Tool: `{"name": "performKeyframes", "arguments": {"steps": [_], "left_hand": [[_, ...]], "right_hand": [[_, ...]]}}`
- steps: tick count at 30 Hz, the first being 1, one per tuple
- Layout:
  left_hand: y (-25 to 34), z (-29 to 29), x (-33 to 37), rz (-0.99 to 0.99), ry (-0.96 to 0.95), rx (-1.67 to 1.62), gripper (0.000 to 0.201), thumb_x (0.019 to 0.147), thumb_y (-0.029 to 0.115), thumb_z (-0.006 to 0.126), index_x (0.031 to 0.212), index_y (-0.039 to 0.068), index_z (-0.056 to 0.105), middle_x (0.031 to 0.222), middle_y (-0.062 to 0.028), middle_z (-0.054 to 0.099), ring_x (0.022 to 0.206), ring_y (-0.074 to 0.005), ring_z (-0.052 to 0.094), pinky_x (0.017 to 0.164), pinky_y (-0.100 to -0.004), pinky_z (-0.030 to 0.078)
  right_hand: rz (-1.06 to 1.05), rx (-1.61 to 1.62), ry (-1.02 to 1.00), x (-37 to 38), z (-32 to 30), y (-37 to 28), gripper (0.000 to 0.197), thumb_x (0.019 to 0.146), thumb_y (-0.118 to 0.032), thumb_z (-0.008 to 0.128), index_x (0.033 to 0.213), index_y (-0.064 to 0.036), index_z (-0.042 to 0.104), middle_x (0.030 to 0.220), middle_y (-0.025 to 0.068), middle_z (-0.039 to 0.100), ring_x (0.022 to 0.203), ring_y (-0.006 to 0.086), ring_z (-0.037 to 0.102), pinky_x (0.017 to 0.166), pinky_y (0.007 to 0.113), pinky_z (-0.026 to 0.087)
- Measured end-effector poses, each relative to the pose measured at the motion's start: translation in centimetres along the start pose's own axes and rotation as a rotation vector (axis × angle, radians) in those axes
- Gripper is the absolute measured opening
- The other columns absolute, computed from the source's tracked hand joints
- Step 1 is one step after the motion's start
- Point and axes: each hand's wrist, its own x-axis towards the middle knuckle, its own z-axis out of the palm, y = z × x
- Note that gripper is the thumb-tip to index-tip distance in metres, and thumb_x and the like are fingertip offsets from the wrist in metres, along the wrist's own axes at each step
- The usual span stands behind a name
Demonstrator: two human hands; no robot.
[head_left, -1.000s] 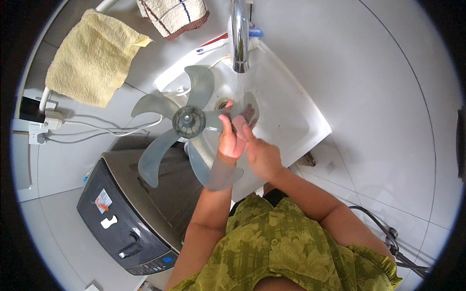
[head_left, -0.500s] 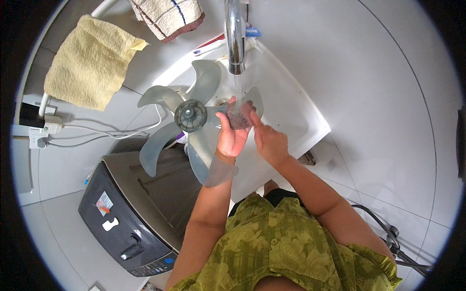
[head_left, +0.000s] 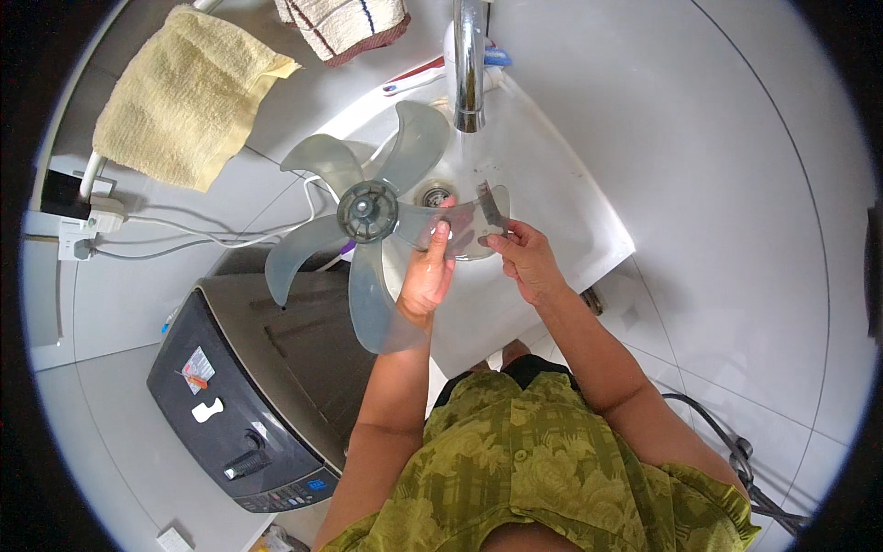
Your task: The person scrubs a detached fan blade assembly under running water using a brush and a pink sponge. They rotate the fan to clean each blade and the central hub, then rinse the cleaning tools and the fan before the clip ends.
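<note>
A translucent grey fan blade wheel (head_left: 368,213) with several blades is held over the white sink (head_left: 589,221). My left hand (head_left: 427,278) is closed on one blade, its thumb on top and its fingers partly seen through the plastic underneath. At that blade's outer end, my right hand (head_left: 532,265) pinches the lower edge between thumb and fingers. A narrow dark strip (head_left: 491,206) shows at the blade's tip; I cannot make out what it is. Above the blade hangs the chrome faucet (head_left: 469,92), and the drain (head_left: 435,195) lies just behind it.
Toothbrushes (head_left: 414,81) lie on the sink's back ledge. A yellow towel (head_left: 189,101) and a striped towel (head_left: 345,26) hang at the upper left. A dark washing machine (head_left: 248,396) stands left, below plugged-in cords (head_left: 175,225). Black hoses (head_left: 740,451) are at the lower right.
My right hand has gone from rubbing the blade's surface to gripping its outer edge. My left thumb now presses on the blade. The water stream under the faucet no longer shows.
</note>
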Motion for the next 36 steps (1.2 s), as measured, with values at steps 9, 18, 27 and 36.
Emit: {"name": "performKeyframes", "arguments": {"steps": [9,18,27,36], "left_hand": [[2.7,-1.1,-1.5,-0.018,-0.202,-0.254,0.067,0.079,-0.002,0.051,0.142,0.008,0.033,0.134,-0.0138,0.048,0.124,-0.0252,0.046,0.102,-0.0380,0.038],[1.0,-3.5,1.9,0.110,0.284,0.010,0.058,0.093,0.017,0.056,0.143,0.012,0.028,0.134,-0.0107,0.047,0.126,-0.0214,0.044,0.104,-0.0397,0.038],[3.2,0.7,2.4,0.383,0.067,-0.097,0.059,0.098,0.044,0.040,0.147,0.018,0.020,0.144,-0.0129,0.035,0.129,-0.0251,0.040,0.107,-0.0435,0.035],[0.8,2.4,1.7,0.247,0.040,-0.025,0.059,0.098,0.048,0.039,0.146,0.017,0.025,0.136,-0.0118,0.043,0.124,-0.0242,0.045,0.100,-0.0370,0.041]], "right_hand": [[0.125,0.291,0.053,-0.6,0.0,0.5,0.041,0.083,-0.011,0.069,0.117,0.0012,0.050,0.087,0.0056,0.065,0.044,0.0020,0.034,0.038,0.018,0.025],[0.218,0.264,-0.104,-5.8,2.7,1.7,0.032,0.085,-0.006,0.064,0.113,-0.0031,0.049,0.095,0.0045,0.061,0.047,0.0024,0.034,0.042,0.018,0.027],[0.116,-0.119,-0.163,-7.9,3.5,1.0,0.042,0.089,-0.012,0.059,0.127,-0.0034,0.045,0.087,0.0003,0.059,0.049,0.0008,0.034,0.043,0.018,0.028],[-0.670,-0.906,-0.063,0.2,-0.2,0.9,0.037,0.094,-0.016,0.050,0.131,-0.0147,0.053,0.100,0.0068,0.069,0.069,0.0153,0.063,0.065,0.027,0.049]]}}
